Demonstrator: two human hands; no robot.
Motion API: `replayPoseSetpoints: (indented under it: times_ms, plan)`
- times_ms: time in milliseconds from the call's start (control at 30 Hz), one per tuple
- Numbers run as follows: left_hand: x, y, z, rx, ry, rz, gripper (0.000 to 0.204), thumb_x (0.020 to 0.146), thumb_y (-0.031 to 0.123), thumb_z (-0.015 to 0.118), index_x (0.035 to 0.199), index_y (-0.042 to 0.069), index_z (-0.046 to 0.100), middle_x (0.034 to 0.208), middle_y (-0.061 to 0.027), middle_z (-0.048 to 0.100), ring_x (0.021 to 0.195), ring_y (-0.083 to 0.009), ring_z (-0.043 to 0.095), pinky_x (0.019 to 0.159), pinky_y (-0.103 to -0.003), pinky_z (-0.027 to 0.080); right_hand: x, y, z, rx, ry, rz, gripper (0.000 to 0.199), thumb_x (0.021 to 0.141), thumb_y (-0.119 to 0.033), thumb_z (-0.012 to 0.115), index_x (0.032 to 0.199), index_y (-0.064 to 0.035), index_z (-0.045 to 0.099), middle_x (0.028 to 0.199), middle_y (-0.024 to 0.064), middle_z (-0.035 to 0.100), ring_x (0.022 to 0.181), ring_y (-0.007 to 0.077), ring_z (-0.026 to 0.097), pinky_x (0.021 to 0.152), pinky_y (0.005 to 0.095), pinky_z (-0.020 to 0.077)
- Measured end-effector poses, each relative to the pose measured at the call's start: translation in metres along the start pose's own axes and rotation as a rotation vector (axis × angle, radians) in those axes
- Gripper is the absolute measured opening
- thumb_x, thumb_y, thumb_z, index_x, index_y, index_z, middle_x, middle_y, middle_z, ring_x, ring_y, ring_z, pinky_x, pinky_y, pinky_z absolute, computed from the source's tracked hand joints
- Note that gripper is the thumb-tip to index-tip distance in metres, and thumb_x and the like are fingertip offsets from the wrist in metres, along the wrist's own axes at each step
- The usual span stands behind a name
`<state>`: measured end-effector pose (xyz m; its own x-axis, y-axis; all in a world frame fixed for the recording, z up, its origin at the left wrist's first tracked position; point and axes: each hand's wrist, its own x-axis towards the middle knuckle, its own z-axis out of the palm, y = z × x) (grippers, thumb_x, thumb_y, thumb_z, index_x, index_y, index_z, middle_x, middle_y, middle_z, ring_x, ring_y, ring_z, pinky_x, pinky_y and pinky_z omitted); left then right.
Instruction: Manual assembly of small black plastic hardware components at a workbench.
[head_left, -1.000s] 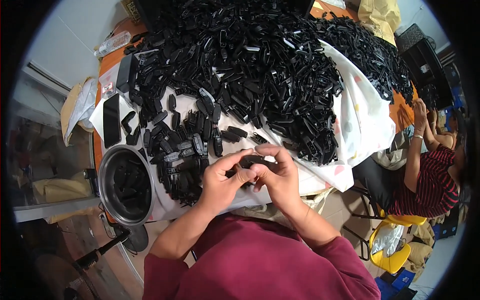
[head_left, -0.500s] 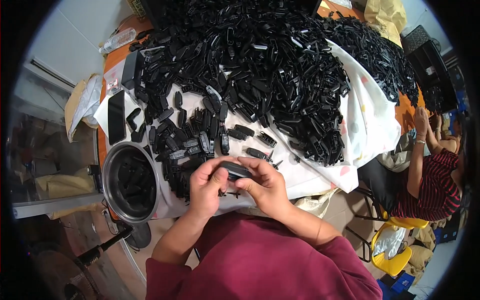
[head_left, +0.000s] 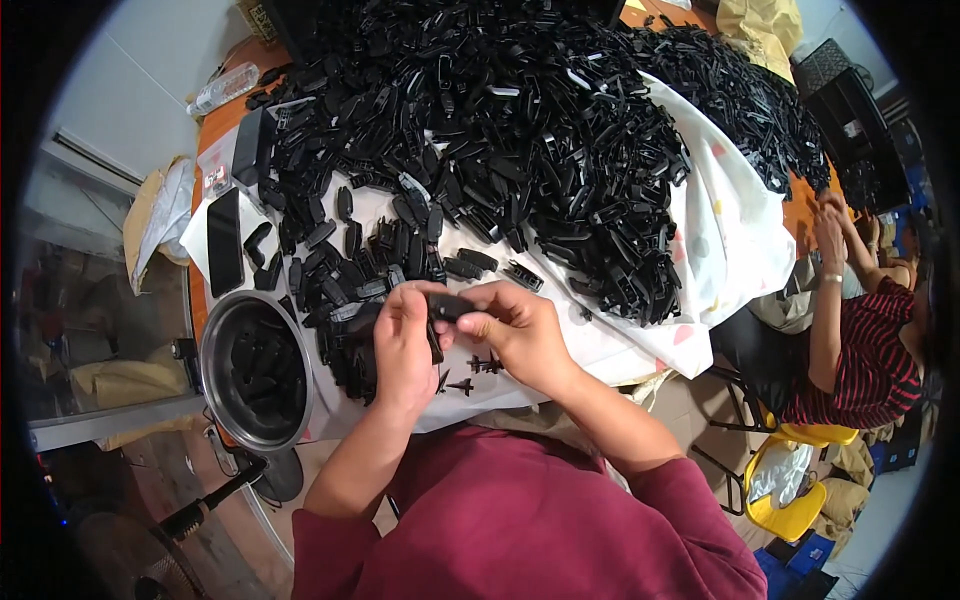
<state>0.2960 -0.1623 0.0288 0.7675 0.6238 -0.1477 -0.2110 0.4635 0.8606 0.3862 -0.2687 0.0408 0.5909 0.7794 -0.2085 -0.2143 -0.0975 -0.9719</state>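
In front of my chest both hands are closed around small black plastic parts. My right hand (head_left: 525, 335) pinches an oblong black plastic casing (head_left: 452, 307) between thumb and fingers. My left hand (head_left: 402, 345) touches that casing's left end, and a narrow black piece (head_left: 435, 344) shows upright by its palm. Whether the two are joined, I cannot tell. Several small dark pronged pieces (head_left: 484, 364) lie on the white cloth (head_left: 590, 345) just below my right hand. Loose casings (head_left: 470, 263) of similar shape lie beyond my fingers.
A huge heap of black plastic parts (head_left: 480, 150) covers the table's far side. At left are a metal bowl (head_left: 208, 375) with black parts, a phone (head_left: 226, 240) and a plastic bottle (head_left: 222, 90). A person in a striped shirt (head_left: 850, 350) sits at right near a yellow chair (head_left: 790, 515).
The casing has turned in my hands, and a narrow piece now shows beside my left palm. My right hand has moved slightly left, uncovering pronged pieces on the cloth.
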Motion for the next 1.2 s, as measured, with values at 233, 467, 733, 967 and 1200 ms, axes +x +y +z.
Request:
replayPoseSetpoints:
  times_ms: [233, 467, 733, 967, 1200]
  plan:
    - [-0.005, 0.016, 0.008, 0.336, -0.087, 0.141, 0.031, 0.082, 0.018, 0.064, 0.106, 0.000, 0.056, 0.086, -0.0022, 0.057, 0.064, -0.0053, 0.046, 0.056, -0.018, 0.037, -0.013, -0.006, -0.002, -0.055, 0.096, -0.174, 0.033, 0.077, -0.002, 0.066, 0.107, 0.0029, 0.054, 0.092, 0.0068, 0.060, 0.081, 0.0106, 0.058, 0.072, 0.0231, 0.0481]
    - [-0.002, 0.018, 0.005, 0.202, -0.164, 0.077, 0.027, 0.081, 0.018, 0.064, 0.098, 0.001, 0.053, 0.089, -0.0045, 0.058, 0.059, -0.0053, 0.045, 0.053, -0.018, 0.038, -0.023, -0.010, -0.007, -0.249, 0.099, -0.346, 0.032, 0.079, -0.009, 0.065, 0.108, -0.0007, 0.056, 0.081, 0.0095, 0.062, 0.066, 0.0115, 0.060, 0.058, 0.0235, 0.0478]
    - [-0.010, 0.013, 0.008, -0.195, -0.163, -0.201, 0.030, 0.086, 0.021, 0.057, 0.108, 0.001, 0.054, 0.070, 0.0020, 0.049, 0.056, -0.0059, 0.041, 0.053, -0.020, 0.036, -0.027, -0.005, -0.014, -0.281, 0.070, -0.416, 0.030, 0.082, -0.006, 0.061, 0.109, 0.0032, 0.050, 0.084, 0.0080, 0.063, 0.075, 0.0102, 0.059, 0.068, 0.0235, 0.0483]
    - [0.023, 0.019, -0.027, -0.133, 0.196, -0.009, 0.008, 0.085, 0.012, 0.053, 0.082, 0.004, 0.051, 0.071, -0.0002, 0.052, 0.061, -0.0085, 0.051, 0.055, -0.021, 0.041, 0.058, -0.017, -0.064, -1.310, 0.231, -0.571, 0.031, 0.068, 0.000, 0.062, 0.097, -0.0080, 0.062, 0.085, 0.0082, 0.056, 0.083, 0.0254, 0.056, 0.063, 0.0329, 0.0482]
    - [0.021, 0.010, 0.001, 1.726, 0.040, 0.263, 0.022, 0.072, 0.027, 0.067, 0.073, 0.006, 0.061, 0.076, -0.0108, 0.059, 0.070, -0.0313, 0.058, 0.061, -0.040, 0.046, 0.075, -0.019, -0.066, -1.375, 0.306, -0.819, 0.017, 0.069, -0.003, 0.062, 0.086, -0.0078, 0.060, 0.103, 0.0084, 0.054, 0.096, 0.0258, 0.050, 0.072, 0.0309, 0.0476]
